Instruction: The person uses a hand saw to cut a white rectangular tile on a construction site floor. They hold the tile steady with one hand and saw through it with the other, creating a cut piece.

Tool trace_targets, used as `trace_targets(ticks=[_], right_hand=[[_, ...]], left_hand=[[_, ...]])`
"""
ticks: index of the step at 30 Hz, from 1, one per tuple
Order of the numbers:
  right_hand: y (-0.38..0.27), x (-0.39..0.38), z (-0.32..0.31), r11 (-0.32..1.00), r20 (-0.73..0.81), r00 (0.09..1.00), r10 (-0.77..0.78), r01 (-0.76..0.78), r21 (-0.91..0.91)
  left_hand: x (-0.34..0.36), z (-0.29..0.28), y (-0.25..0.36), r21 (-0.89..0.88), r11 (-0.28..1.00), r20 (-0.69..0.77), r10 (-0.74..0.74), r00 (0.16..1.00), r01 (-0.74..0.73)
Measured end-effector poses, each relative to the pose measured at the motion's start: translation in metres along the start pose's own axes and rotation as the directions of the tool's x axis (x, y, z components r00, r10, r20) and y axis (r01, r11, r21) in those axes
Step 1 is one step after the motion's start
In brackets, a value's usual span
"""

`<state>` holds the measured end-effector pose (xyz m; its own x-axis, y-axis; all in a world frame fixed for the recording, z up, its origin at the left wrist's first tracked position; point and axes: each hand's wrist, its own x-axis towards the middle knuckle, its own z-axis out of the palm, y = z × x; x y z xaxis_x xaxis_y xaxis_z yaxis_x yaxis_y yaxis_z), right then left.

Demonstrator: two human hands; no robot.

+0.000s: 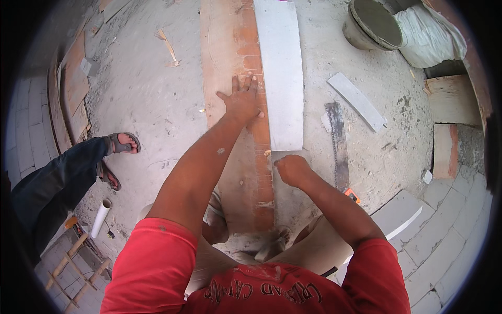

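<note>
A long plywood board (230, 172) with a worn orange strip along its right side lies on the floor, running away from me. My left hand (243, 102) rests flat on it with fingers spread, across the orange strip. Against the board's right edge, farther off, lies a long pale grey-white slab (282, 78). My right hand (294, 170) is closed beside the board's right edge, just short of the slab's near end. Whatever its fingers may hold is hidden. A hand saw (337, 144) with an orange-and-black handle lies to the right of that hand.
A narrow grey offcut (357, 101) lies beyond the saw. At the far right stand a bucket (371, 26) of grey mix and a white sack (431, 36). Another person's sandaled foot (125, 144) is at left, near a white tube (101, 217). Grey blocks (400, 217) lie at right.
</note>
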<state>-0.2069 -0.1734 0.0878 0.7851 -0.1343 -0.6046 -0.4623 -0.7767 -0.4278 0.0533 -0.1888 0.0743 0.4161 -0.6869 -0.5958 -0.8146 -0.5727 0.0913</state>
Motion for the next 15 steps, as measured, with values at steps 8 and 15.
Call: trace_targets(ticks=[8, 15], right_hand=[[-0.01, -0.046, 0.101, 0.681, -0.235, 0.758, 0.608, -0.346, 0.645], [-0.068, 0.014, 0.154, 0.451, -0.276, 0.576, 0.77, -0.184, 0.874]], left_hand=[[-0.011, 0.006, -0.007, -0.03, 1.0, -0.078, 0.006, 0.997, -0.009], [-0.027, 0.014, -0.017, -0.337, 0.913, -0.203, -0.311, 0.928, 0.232]])
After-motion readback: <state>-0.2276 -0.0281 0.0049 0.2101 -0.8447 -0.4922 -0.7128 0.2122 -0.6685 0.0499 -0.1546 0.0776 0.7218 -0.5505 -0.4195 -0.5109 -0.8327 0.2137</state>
